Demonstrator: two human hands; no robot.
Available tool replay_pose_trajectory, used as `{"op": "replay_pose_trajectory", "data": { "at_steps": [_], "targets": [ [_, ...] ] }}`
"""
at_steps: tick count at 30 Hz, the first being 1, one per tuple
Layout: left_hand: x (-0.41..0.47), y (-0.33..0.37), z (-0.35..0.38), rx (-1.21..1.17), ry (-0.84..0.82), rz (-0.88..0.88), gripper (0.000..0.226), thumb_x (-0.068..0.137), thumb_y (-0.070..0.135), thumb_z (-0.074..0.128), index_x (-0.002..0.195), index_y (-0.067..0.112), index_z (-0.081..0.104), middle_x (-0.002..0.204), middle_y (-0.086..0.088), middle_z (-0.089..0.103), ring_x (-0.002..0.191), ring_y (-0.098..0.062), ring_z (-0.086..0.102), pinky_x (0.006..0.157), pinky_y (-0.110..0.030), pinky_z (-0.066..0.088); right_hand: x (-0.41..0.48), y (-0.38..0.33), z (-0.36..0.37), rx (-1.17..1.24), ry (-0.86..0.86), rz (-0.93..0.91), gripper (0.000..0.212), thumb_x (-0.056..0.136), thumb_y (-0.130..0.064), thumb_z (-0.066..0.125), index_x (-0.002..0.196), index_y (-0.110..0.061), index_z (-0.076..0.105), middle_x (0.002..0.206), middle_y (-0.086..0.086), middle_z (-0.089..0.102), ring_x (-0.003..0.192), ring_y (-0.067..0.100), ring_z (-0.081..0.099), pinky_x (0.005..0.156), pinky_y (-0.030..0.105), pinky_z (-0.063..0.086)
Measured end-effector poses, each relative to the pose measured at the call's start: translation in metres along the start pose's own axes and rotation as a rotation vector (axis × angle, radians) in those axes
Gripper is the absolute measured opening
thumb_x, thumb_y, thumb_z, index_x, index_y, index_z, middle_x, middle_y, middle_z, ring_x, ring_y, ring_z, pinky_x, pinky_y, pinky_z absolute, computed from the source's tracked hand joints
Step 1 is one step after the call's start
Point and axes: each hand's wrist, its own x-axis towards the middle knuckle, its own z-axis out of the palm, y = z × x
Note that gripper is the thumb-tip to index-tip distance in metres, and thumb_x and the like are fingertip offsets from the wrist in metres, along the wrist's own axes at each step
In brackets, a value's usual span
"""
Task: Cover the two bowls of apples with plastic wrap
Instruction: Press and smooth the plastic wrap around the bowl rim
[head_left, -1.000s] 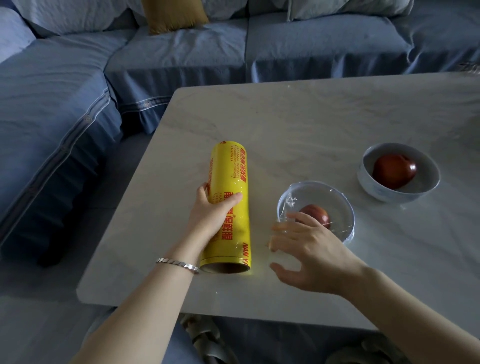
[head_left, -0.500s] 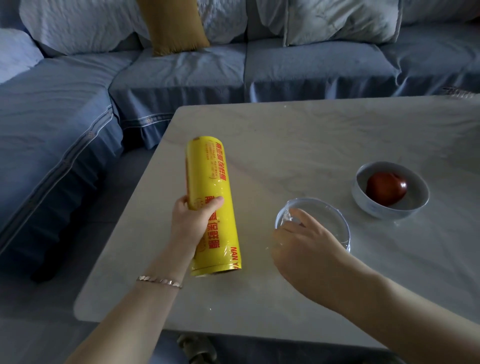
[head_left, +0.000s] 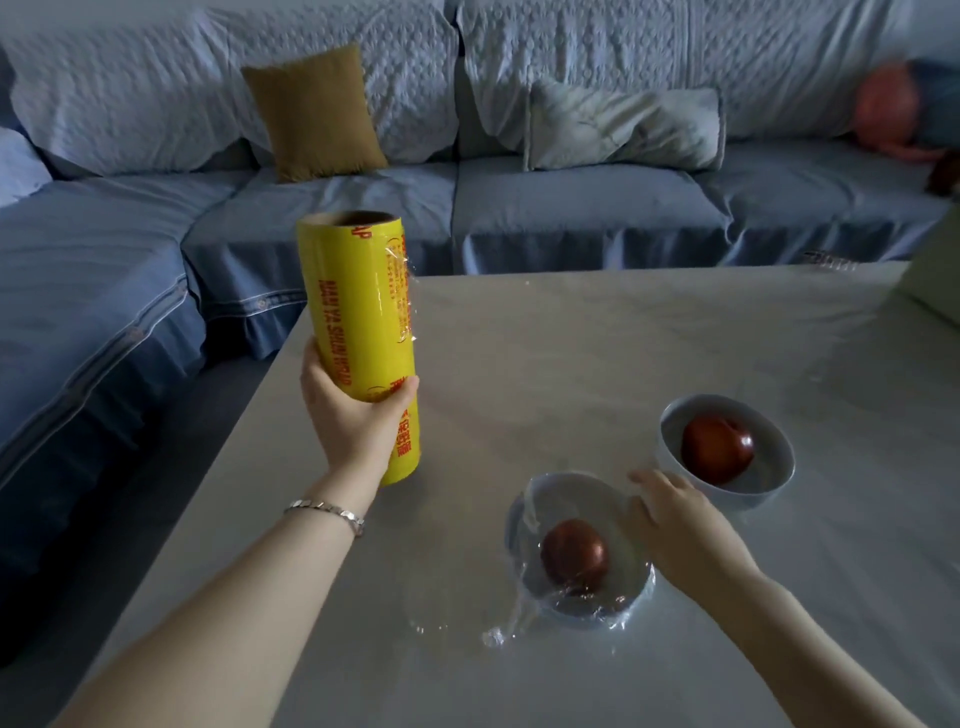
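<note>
Glossy plastic wrap roll (head_left: 363, 332), smooth matt table (head_left: 597, 353)

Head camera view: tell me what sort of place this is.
Probably a home living room: a blue corner sofa runs along two sides of a pale marble-look table, with a mustard cushion and pale pillows propped on it.
</note>
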Motion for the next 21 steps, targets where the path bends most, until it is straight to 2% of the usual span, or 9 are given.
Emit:
{"op": "replay_pose_trajectory", "data": {
  "at_steps": [2,4,7,10,13,18,21],
  "targets": [
    [0.006,-0.002,0.010,-0.022,0.014,0.010,0.105,0.058,0.023,0.086,0.143,0.019,0.024,0.143,-0.006,0.036,0.127,-0.023,0.043,0.103,-0.035,0.038,0.004,0.011,0.009,0.153,-0.049,0.108,0.019,0.092,-0.023,0.041,0.100,-0.015,0.058,0.103,0.008,0.064,0.097,0.028,0.058,0.082,0.039,0.048],
    [0.009,-0.004,0.016,-0.048,0.006,0.008,0.103,0.060,0.018,0.086,0.142,0.019,0.024,0.142,-0.006,0.037,0.124,-0.021,0.044,0.096,-0.026,0.036,0.006,0.014,0.015,0.241,-0.071,0.134,0.021,0.093,-0.020,0.041,0.082,-0.013,0.058,0.083,0.005,0.065,0.082,0.027,0.059,0.077,0.040,0.049],
    [0.008,-0.012,0.021,-0.084,-0.006,-0.003,0.102,0.061,0.015,0.086,0.142,0.021,0.024,0.142,-0.004,0.037,0.121,-0.018,0.045,0.094,-0.025,0.035,0.007,0.016,0.019,0.329,-0.084,0.153,0.027,0.094,-0.017,0.042,0.084,-0.004,0.062,0.081,0.009,0.066,0.076,0.024,0.056,0.073,0.035,0.046],
    [0.001,-0.027,0.021,-0.098,-0.013,-0.035,0.101,0.062,0.014,0.085,0.142,0.021,0.023,0.143,-0.005,0.037,0.122,-0.020,0.046,0.098,-0.032,0.040,0.006,0.016,0.018,0.382,-0.126,0.150,0.028,0.095,-0.020,0.042,0.086,-0.001,0.061,0.080,0.010,0.066,0.067,0.019,0.053,0.066,0.033,0.048],
    [-0.005,-0.038,0.016,-0.107,-0.007,-0.047,0.103,0.063,0.011,0.084,0.143,0.019,0.020,0.146,-0.007,0.035,0.125,-0.023,0.045,0.104,-0.040,0.039,0.003,0.014,0.017,0.375,-0.140,0.129,0.031,0.095,-0.023,0.041,0.084,-0.002,0.060,0.075,0.008,0.064,0.064,0.016,0.051,0.061,0.029,0.043],
    [-0.007,-0.037,0.003,-0.069,-0.116,-0.076,0.106,0.066,0.014,0.083,0.145,0.020,0.013,0.148,-0.006,0.033,0.126,-0.022,0.044,0.099,-0.032,0.037,0.000,0.010,0.018,0.303,-0.095,0.107,0.035,0.095,-0.024,0.039,0.072,-0.002,0.053,0.066,0.004,0.058,0.061,0.016,0.046,0.054,0.027,0.036],
    [-0.013,-0.027,0.000,0.028,-0.120,-0.137,0.107,0.071,0.018,0.080,0.147,0.011,0.006,0.152,-0.014,0.022,0.135,-0.028,0.032,0.109,-0.040,0.031,-0.009,0.014,0.018,0.340,-0.077,0.143,0.030,0.094,-0.021,0.040,0.076,-0.001,0.054,0.069,0.006,0.061,0.063,0.022,0.054,0.059,0.032,0.046]
  ]
}}
